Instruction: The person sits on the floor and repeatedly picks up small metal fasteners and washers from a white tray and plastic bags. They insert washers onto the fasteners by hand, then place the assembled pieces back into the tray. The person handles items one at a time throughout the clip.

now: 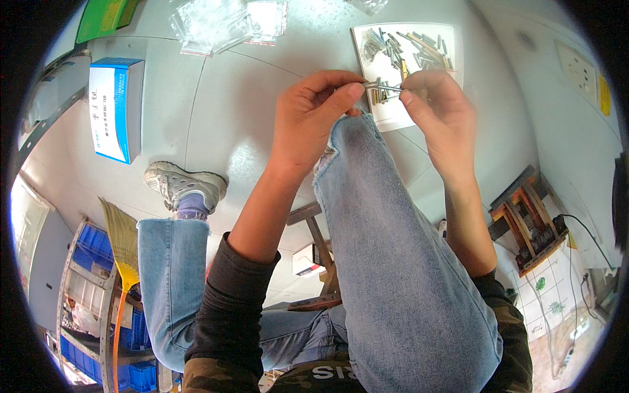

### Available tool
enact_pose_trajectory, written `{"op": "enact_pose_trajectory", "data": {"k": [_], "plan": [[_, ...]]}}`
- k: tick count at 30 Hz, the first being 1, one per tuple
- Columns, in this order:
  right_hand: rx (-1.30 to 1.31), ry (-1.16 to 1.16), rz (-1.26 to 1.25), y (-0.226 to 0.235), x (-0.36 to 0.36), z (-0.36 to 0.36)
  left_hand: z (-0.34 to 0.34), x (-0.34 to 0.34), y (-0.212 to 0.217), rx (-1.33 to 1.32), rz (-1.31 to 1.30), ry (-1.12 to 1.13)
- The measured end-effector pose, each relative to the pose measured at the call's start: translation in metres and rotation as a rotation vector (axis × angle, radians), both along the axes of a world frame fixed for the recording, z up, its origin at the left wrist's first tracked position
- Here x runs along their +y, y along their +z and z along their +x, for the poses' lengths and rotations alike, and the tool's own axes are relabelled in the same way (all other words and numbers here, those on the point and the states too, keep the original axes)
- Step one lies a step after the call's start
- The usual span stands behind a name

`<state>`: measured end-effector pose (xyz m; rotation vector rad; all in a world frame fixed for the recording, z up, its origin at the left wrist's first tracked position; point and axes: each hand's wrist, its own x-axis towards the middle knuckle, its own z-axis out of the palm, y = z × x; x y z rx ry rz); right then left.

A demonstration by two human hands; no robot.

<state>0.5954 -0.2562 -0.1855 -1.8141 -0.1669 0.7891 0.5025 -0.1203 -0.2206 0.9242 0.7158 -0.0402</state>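
While braced over the raised knee (pixel 367 150), left hand (pixel 308 121) and right hand (pixel 439 111) each pinch-close on one thin metal pin (pixel 382 86), beside the far sheet (pixel 393 118) of loose pins.

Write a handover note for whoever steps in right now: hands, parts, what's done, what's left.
Left hand: pinching one end of a thin metal pin between thumb and fingers, held above the raised knee.
Right hand: fingertips on the pin's other end.
Parts: a pile of small metal pins and sleeves lies loose on a white sheet on the grey floor, just beyond the hands.
Nearby: clear plastic bags further out, blue-and-white box to the left.
Done: one piece picked up and in hand; finished pieces cannot be told apart from the pile.
Left: most of the pile is untouched on the sheet.
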Motion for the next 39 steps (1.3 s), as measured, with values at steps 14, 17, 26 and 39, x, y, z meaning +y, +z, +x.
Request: {"op": "enact_pose_trajectory", "data": {"k": [14, 17, 26, 39], "plan": [[-0.206, 0.143, -0.118, -0.003, -0.007, -0.002, 0.006, 0.014, 0.002, 0.059, 0.301, -0.272], [-0.210, 0.110, -0.106, -0.006, -0.006, -0.006, 0.006, 0.014, 0.002, 0.070, 0.342, -0.259], [-0.330, 0.182, -0.174, -0.002, -0.003, -0.008, 0.006, 0.012, 0.001, 0.023, 0.388, -0.272], [-0.819, 0.252, -0.129, -0.011, -0.003, -0.013, 0.013, 0.015, 0.006, 0.138, 0.080, -0.353]]}}
